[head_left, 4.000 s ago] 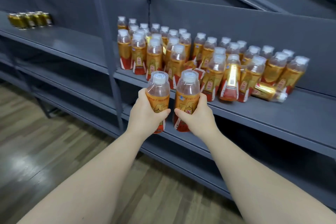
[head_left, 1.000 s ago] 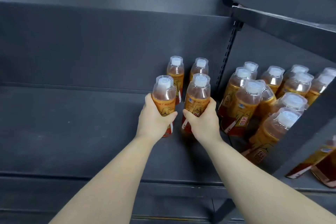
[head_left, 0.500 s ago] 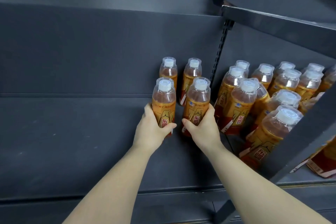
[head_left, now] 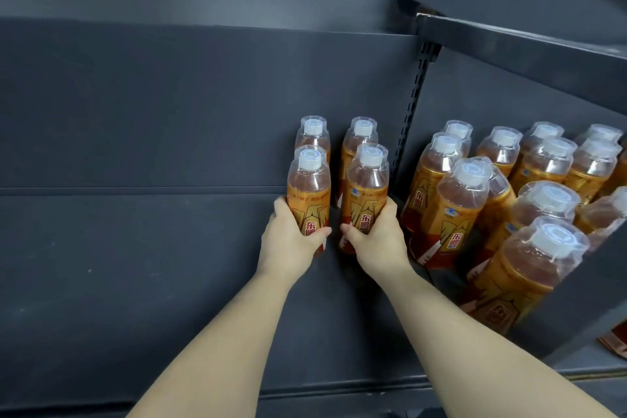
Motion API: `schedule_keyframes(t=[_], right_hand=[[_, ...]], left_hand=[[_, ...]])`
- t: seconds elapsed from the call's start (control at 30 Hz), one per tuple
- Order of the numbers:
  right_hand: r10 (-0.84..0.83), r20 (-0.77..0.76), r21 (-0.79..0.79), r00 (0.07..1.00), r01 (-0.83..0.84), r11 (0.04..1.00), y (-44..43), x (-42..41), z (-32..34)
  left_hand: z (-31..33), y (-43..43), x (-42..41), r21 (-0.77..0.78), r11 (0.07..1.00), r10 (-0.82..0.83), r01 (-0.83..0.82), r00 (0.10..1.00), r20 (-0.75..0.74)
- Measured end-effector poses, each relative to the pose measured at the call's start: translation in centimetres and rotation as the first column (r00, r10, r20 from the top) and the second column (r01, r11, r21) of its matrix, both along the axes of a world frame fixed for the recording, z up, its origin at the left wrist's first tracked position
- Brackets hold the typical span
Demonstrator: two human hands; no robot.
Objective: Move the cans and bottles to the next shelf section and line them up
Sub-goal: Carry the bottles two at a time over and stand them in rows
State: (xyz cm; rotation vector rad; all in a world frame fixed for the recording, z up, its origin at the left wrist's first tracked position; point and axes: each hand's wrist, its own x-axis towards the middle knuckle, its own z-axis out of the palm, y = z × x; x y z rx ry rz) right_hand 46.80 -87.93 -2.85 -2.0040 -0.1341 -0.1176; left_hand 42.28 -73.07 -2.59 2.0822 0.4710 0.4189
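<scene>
Grey metal shelf (head_left: 135, 282) is viewed from above. Near its right end, an orange drink bottle (head_left: 308, 187) is gripped by the left hand (head_left: 288, 241), fingers curled round the label. Just beside it, a second bottle (head_left: 366, 193) is clasped likewise by the right hand (head_left: 376, 237). Both are held upright directly before two rear bottles (head_left: 359, 139) at the back edge. Beyond the slotted upright (head_left: 412, 119), crowded bottles (head_left: 451, 207) are seen.
</scene>
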Motion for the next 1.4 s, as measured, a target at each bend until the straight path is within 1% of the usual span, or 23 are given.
schedule_keyframes(t=[0.27,0.43,1.0,1.4], right_hand=[[-0.004,-0.017,0.024,1.000,0.004,1.000,0.6,2.6,-0.4],[-0.011,-0.025,0.021,1.000,0.011,1.000,0.9,3.5,-0.5],[0.010,-0.018,0.004,1.000,-0.010,1.000,0.8,3.7,-0.8],[0.040,-0.019,-0.001,0.999,-0.040,0.999,0.7,3.8,-0.7]], left_hand=[[-0.5,0.3,3.0,-0.046,0.999,-0.015,0.015,1.000,0.010],[-0.4,0.4,3.9,-0.043,0.999,-0.026,0.026,1.000,0.004],[-0.6,0.5,4.3,-0.036,0.999,-0.037,0.037,0.999,0.010],[-0.9,0.6,4.4,-0.062,0.997,-0.051,0.053,0.998,0.028]])
